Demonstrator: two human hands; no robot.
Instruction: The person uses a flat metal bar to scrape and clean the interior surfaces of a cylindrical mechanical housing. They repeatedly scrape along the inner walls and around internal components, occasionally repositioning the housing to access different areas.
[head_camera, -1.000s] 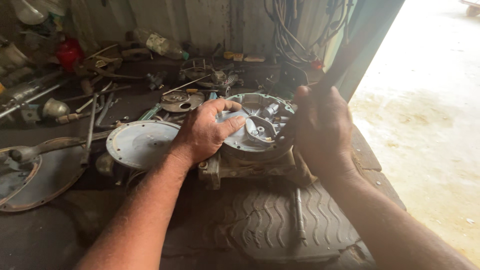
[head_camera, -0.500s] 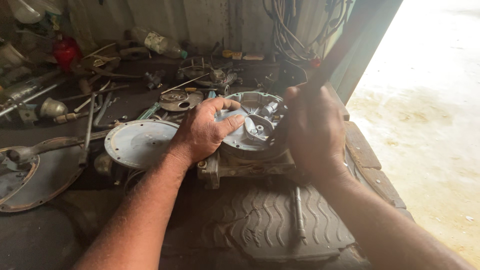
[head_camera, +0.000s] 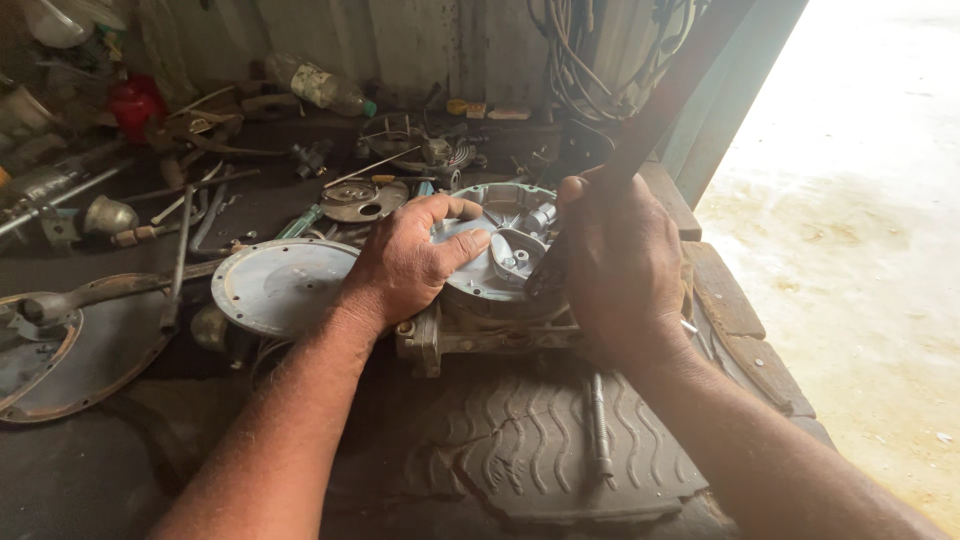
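At frame centre, the left hand (head_camera: 405, 265) is pressing open-palmed on the round metal housing (head_camera: 500, 250); the right hand (head_camera: 620, 265) is gripping a long bar (head_camera: 665, 95), which could slip and strike the fingers (head_camera: 462, 246).

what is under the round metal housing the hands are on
The round metal housing sits on a grimy metal base, which rests on a ribbed rubber mat. The left hand and right hand cover parts of the housing, hiding how the two join.
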